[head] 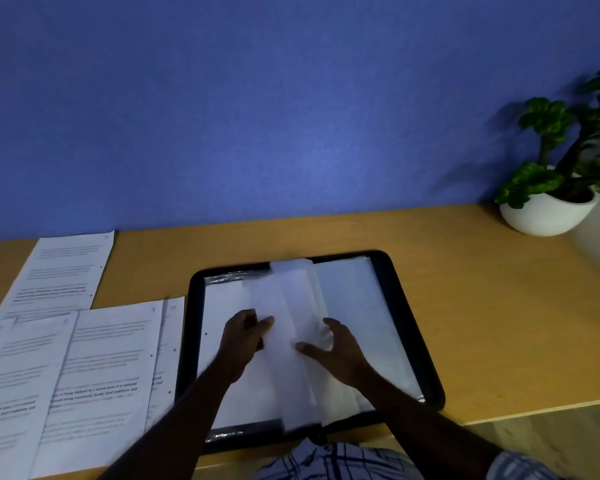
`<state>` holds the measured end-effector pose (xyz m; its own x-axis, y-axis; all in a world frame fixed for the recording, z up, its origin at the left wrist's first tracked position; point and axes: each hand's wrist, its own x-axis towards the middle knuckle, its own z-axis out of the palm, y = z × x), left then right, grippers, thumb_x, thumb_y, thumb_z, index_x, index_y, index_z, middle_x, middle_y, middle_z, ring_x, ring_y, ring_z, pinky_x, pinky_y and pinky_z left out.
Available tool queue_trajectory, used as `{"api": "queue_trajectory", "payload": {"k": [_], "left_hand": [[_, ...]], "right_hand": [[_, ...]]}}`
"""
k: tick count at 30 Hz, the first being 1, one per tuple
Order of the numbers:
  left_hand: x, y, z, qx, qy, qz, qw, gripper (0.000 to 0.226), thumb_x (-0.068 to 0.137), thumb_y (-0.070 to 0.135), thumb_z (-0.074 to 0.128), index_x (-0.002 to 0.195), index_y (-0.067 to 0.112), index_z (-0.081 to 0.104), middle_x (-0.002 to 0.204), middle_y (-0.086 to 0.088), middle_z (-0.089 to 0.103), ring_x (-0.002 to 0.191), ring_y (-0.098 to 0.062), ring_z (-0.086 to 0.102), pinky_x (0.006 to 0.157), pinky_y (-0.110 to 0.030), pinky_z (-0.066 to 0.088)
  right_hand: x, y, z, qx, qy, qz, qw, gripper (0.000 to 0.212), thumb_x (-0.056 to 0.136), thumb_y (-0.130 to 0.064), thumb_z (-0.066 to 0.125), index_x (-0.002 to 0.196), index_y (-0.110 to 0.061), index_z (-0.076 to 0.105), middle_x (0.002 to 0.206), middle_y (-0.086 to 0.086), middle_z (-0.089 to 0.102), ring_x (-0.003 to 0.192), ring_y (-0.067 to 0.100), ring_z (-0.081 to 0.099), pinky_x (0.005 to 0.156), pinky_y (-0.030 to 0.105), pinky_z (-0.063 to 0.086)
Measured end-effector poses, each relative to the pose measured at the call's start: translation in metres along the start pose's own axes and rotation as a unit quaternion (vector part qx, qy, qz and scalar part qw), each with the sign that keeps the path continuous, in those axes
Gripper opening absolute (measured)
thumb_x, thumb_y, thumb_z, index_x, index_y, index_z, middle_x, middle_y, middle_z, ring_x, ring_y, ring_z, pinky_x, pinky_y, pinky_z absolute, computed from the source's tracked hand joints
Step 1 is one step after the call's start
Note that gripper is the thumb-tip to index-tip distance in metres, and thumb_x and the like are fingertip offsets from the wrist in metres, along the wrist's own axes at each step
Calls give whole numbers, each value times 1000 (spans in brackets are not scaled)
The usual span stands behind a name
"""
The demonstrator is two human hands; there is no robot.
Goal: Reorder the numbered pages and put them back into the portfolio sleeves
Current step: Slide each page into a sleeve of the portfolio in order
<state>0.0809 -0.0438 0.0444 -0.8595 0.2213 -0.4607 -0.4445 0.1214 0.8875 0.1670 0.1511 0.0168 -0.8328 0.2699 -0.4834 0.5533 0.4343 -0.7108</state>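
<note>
A black portfolio (413, 327) lies open on the wooden desk in front of me. Its clear sleeves (291, 306) stand half turned at the spine. My left hand (243, 341) is on the left side of the raised sleeves, thumb and fingers pinching a sleeve edge. My right hand (336, 348) has spread fingers pressing on the sleeves from the right. Printed numbered pages (101, 362) lie overlapping on the desk to the left, and another page (63, 271) lies further back. Handwritten numbers 9 and 10 show at two top corners.
A white bowl planter (548, 213) with a green plant stands at the desk's back right corner, against the blue wall. Bare desk top (499, 306) lies right of the portfolio. The desk's front edge runs close below the portfolio.
</note>
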Motion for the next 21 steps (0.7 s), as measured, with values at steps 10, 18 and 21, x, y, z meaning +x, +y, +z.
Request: {"api": "queue_trajectory", "payload": {"k": [10,18,21], "left_hand": [[22,-18,-55,120,114,19,986,28,88,8,71,116,7,67,99,-11,71,90,-28,68,75,-41,57],[44,-28,-104,154,152,-18,976,29,89,4,67,117,6,66,106,-13,70,95,-30,66,82,-39,55],[47,-29,-113,151,163,-22,975,32,87,-2,66,117,10,67,96,-13,70,84,-29,66,79,-40,54]], "right_hand": [[11,16,-17,-122,102,38,987,80,87,-50,68,151,-22,30,151,7,36,137,29,36,109,47,33],[21,26,-28,21,130,65,989,116,56,-101,42,136,-19,52,126,11,58,107,21,61,93,42,54],[12,17,-28,-52,120,60,990,104,62,-86,61,140,-20,47,134,10,45,118,26,52,99,43,49]]}}
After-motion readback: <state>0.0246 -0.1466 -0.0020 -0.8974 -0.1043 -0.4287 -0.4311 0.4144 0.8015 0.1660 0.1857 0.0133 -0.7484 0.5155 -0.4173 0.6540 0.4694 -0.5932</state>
